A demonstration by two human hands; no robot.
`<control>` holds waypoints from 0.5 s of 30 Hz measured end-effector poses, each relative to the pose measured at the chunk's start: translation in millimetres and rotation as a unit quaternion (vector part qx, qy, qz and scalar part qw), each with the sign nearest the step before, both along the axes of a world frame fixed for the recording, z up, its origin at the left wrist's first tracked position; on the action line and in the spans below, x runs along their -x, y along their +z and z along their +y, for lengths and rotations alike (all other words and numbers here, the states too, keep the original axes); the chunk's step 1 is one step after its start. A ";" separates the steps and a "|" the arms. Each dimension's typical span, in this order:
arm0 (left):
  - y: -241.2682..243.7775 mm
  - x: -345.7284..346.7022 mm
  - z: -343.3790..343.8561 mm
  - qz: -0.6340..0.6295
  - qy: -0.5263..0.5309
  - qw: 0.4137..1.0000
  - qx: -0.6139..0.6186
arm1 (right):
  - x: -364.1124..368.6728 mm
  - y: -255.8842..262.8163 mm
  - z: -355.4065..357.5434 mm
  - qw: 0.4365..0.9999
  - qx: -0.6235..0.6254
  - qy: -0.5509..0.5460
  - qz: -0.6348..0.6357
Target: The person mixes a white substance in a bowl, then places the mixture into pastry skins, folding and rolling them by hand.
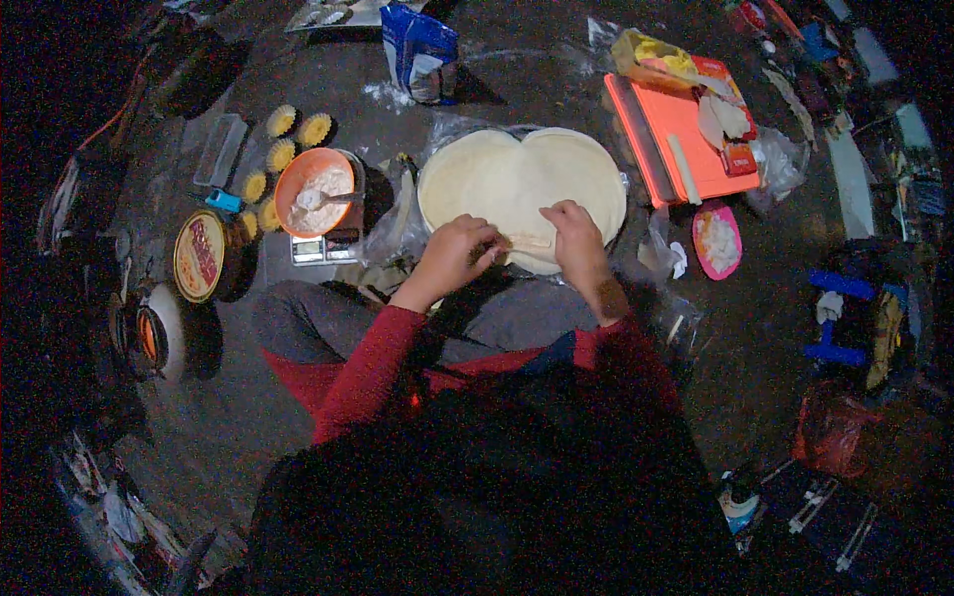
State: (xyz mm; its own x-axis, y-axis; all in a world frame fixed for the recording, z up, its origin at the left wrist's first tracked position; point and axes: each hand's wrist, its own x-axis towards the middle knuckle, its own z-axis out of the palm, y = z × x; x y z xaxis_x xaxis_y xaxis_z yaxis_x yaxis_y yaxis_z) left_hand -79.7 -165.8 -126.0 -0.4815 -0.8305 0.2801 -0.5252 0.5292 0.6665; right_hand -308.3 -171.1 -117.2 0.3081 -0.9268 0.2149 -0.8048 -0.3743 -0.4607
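Note:
Pale, thin round wrapper sheets lie overlapping in front of my crossed legs, apparently on a plastic-covered base. A narrow folded strip runs along the near part of the sheets, between my hands. My left hand pinches the wrapper near the strip's left end, fingers curled. Over the right part my right hand rests with bent fingers; whether it grips the sheet is hidden. Left of the sheets, an orange bowl with white powder and a spoon stands on a digital kitchen scale.
Several fluted cups and a round lidded tin are at left. A blue-and-white bag stands ahead. Rightward lie an orange board carrying a pale roll, a plastic container, and a pink dish of white pieces.

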 end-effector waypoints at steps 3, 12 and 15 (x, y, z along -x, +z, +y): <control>-5.9 1.2 -2.0 0.002 -0.003 1.000 0.012 | 8.2 -6.9 6.2 1.000 -0.014 0.004 0.025; -2.6 1.8 -3.4 0.011 0.001 1.000 -0.009 | 12.3 -12.2 9.9 0.999 -0.028 0.016 0.007; -2.1 -0.2 -1.9 0.012 0.015 1.000 -0.005 | 6.0 -8.0 14.1 0.999 -0.032 0.037 -0.010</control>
